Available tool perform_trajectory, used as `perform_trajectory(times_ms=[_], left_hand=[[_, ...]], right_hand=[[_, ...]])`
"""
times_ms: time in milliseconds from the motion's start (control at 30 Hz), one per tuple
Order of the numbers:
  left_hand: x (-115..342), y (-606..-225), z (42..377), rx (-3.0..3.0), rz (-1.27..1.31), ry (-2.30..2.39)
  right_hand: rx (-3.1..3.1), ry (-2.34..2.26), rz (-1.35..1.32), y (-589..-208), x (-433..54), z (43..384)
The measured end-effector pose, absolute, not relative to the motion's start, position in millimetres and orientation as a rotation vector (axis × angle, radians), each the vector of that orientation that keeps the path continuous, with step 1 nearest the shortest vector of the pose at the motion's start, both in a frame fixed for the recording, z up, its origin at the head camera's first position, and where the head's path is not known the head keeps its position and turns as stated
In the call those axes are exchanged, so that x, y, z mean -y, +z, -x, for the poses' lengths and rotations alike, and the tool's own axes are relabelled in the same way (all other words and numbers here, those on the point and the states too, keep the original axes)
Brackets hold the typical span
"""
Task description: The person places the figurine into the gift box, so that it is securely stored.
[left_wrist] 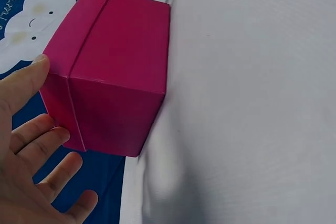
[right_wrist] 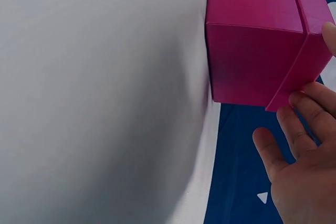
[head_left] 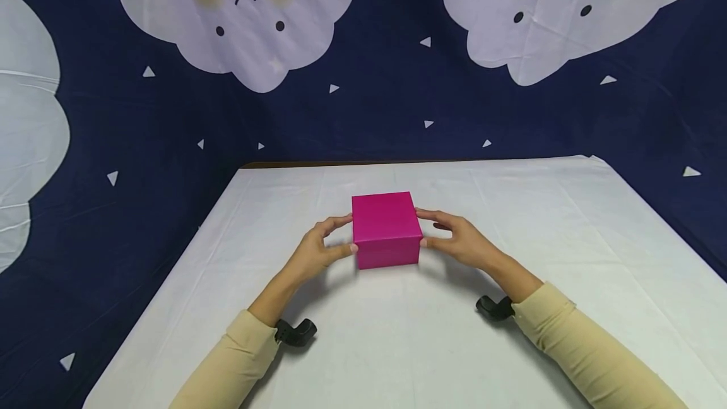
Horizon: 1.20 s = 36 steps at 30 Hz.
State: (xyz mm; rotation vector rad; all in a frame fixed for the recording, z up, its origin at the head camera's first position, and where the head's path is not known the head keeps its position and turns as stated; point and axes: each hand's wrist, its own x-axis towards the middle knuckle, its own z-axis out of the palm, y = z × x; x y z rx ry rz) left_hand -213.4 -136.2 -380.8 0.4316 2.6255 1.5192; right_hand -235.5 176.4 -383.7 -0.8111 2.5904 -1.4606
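A magenta box (head_left: 387,226) with a fitted lid (head_left: 385,214) stands on the white-covered table, a seam showing below the lid in both wrist views. My left hand (head_left: 318,250) touches the box's left side, thumb at the near corner and forefinger farther back. On the opposite side, my right hand (head_left: 459,240) touches with thumb and forefinger in the same way. In the left wrist view, the left fingers (left_wrist: 44,145) are spread, with fingertips against the lid band. The right fingers (right_wrist: 296,129) are also spread, some fingertips at the lid's edge. The box's inside is hidden.
The white cloth (head_left: 352,346) covers the table around the box. A dark blue curtain (head_left: 386,118) with clouds and small triangles hangs behind. Dark wrist devices (head_left: 295,333) sit near both cuffs.
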Motion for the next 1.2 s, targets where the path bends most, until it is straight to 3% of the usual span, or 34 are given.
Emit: perform_trajectory(times_ms=[1200], left_hand=[[134.5, -391.4, 220.8, -2.580, -0.514, 1.455]], right_hand=[[-2.698, -1.316, 0.644, -391.0, -174.3, 222.7]])
